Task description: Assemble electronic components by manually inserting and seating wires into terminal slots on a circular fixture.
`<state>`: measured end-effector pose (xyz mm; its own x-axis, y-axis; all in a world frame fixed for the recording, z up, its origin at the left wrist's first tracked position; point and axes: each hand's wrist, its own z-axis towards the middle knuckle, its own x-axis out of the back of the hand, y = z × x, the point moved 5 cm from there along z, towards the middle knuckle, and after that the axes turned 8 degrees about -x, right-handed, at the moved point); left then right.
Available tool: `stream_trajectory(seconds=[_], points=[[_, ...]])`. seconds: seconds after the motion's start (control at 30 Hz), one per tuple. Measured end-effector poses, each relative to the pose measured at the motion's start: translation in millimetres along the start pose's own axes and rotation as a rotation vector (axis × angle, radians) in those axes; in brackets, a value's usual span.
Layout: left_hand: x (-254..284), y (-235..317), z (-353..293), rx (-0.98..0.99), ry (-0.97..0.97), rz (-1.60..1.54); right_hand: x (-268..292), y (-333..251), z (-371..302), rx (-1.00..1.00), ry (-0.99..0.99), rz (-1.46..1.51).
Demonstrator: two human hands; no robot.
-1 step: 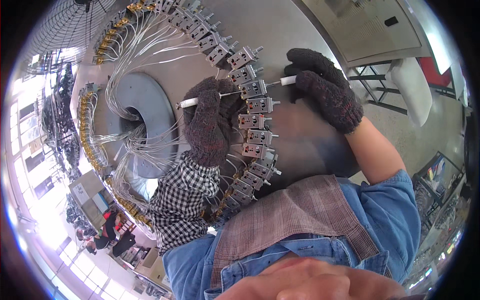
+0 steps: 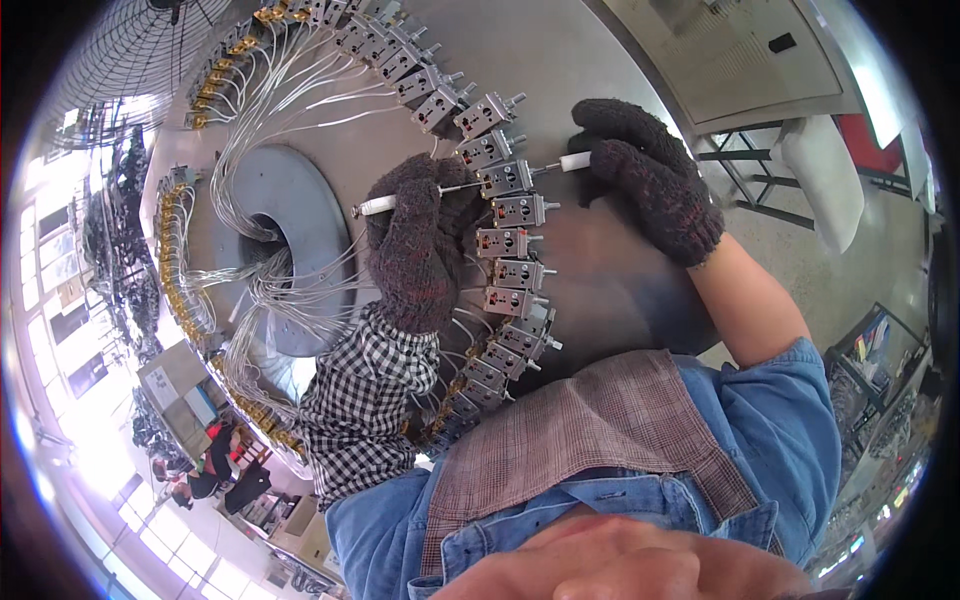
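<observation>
My left hand point(image 2: 415, 250), in a dark knitted glove, is closed around a screwdriver point(image 2: 376, 206) with a white handle. Its thin shaft reaches right to the inner side of a small metal switch box point(image 2: 508, 178). On the box's outer side, my right hand point(image 2: 652, 175), also gloved, grips a white-handled tool point(image 2: 576, 162). That tool's slim metal end meets the stub that sticks out of the same box; the exact contact is too small to make out. Similar metal boxes point(image 2: 518, 210) stand in a curved row above and below it, with white wires on their inner side.
A grey ring-shaped hub point(image 2: 325, 205) gathers many white wires on the round metal table point(image 2: 560, 60). Brass-coloured fittings point(image 2: 180, 300) line the table's left rim. A wire fan guard point(image 2: 130, 60) is at upper left, a beige cabinet point(image 2: 745, 65) at upper right. People sit far off at lower left.
</observation>
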<state>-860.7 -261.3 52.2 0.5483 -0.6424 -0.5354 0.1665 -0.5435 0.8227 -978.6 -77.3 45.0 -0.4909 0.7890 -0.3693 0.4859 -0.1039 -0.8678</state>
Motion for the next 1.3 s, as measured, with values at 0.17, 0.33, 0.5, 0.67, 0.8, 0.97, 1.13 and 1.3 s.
stream_trajectory(seconds=[0.17, 0.33, 0.5, 0.67, 0.8, 0.97, 1.13, 1.3], points=[[-1.8, 1.9, 3.5, 0.009, 0.038, 0.032, 3.8, -6.7, 2.2, -0.121, 0.018, -0.267], [-8.9, -0.5, 3.9, 0.004, 0.067, -0.001, 2.5, -5.6, 3.7, -0.020, 0.198, -0.024], [-7.3, 11.6, -0.7, -0.107, -0.146, 0.796, 5.1, -0.6, -1.6, -0.197, 0.124, -0.068], [-6.9, 2.1, -0.7, -0.044, -0.083, 0.126, 1.0, -8.8, -1.8, -0.287, 0.118, -0.112], [0.9, -4.3, 1.7, -0.066, -0.014, 0.057, 5.2, -6.9, 3.2, -0.352, 0.116, -0.127], [-2.3, -3.9, 1.2, -0.100, -0.060, 0.007, 2.1, -11.2, 0.4, -0.383, 0.071, -0.094], [-0.2, -1.0, -2.1, -0.050, 0.032, 0.080, 1.4, -7.2, -0.8, -0.167, -0.077, 0.018], [-2.3, 3.3, 2.2, -0.034, -0.019, 0.134, 9.6, -8.6, 0.0, -0.123, -0.088, -0.328]])
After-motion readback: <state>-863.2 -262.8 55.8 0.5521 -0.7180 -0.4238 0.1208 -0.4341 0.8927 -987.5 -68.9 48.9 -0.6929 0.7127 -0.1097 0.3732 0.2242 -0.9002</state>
